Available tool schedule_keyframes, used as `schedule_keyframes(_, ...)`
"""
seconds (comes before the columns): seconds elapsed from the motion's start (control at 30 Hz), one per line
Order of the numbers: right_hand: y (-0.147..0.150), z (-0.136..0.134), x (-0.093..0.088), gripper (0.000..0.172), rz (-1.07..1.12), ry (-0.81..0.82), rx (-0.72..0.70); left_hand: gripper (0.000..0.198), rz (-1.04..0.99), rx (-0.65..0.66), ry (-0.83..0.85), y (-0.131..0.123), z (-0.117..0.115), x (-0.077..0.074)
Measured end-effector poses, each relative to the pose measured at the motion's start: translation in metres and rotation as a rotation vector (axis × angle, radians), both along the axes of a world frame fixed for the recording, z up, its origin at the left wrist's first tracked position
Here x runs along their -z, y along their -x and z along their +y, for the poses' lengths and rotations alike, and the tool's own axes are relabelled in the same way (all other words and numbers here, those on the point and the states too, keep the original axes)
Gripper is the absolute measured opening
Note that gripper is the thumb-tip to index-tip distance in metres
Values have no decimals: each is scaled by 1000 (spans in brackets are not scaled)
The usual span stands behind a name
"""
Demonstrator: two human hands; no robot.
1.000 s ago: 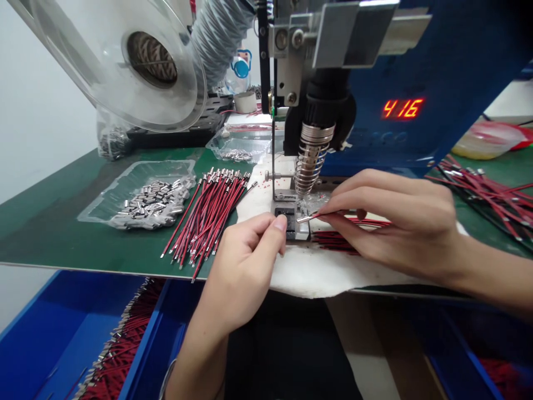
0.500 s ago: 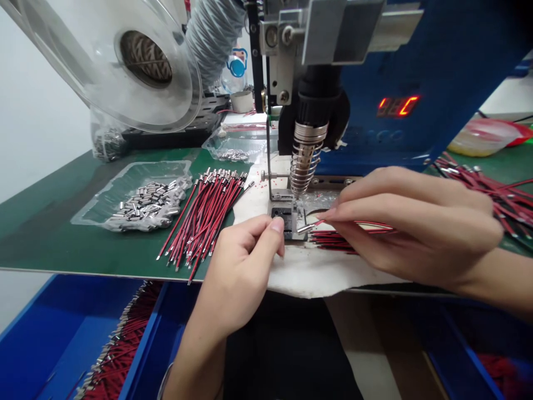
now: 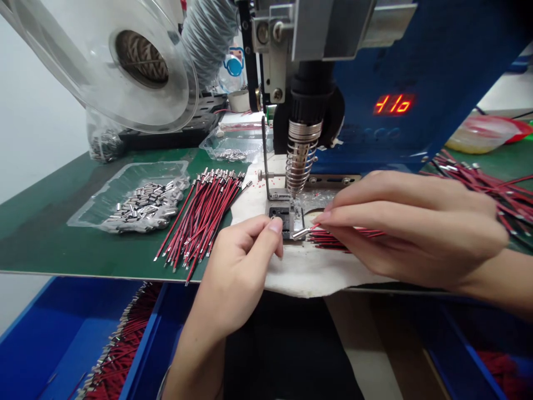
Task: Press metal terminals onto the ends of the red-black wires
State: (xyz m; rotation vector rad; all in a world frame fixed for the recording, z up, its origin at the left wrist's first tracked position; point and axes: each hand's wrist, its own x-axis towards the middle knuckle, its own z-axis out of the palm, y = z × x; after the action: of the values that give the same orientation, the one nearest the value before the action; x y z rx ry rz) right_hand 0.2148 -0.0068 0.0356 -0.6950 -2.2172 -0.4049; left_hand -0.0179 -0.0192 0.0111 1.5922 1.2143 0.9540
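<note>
My right hand (image 3: 408,228) pinches a thin red wire between thumb and fingertips. A small silver metal cylinder (image 3: 300,234) sits at the wire's end, pointing left and slightly down. It is just in front of a black-and-metal fixture (image 3: 280,214) under the spring-wrapped tip (image 3: 300,161) of a blue machine (image 3: 400,66). My left hand (image 3: 241,266) is closed, thumb against forefinger, at the left edge of this fixture; whatever it pinches is hidden. Several red and black wires (image 3: 331,240) lie beneath my right fingers on a white cloth (image 3: 312,275).
To the left lie a bundle of red and black wires (image 3: 204,222) with metal ends and a clear tray (image 3: 89,214) of metal cylinders. A transparent hood (image 3: 94,66) overhangs them. More wires (image 3: 491,194) lie at right. Blue bins (image 3: 75,316) stand below the table edge.
The silver cylinder in my right hand has dipped slightly and tilts more. My left hand holds about the same place. The machine's red display shows different lit digits.
</note>
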Motion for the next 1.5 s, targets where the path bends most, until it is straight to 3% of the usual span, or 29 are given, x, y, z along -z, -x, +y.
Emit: schedule_keyframes(1.5, 2, 0, 0, 23, 17, -20, -13, 39, 25, 15, -22, -3, -1, -3)
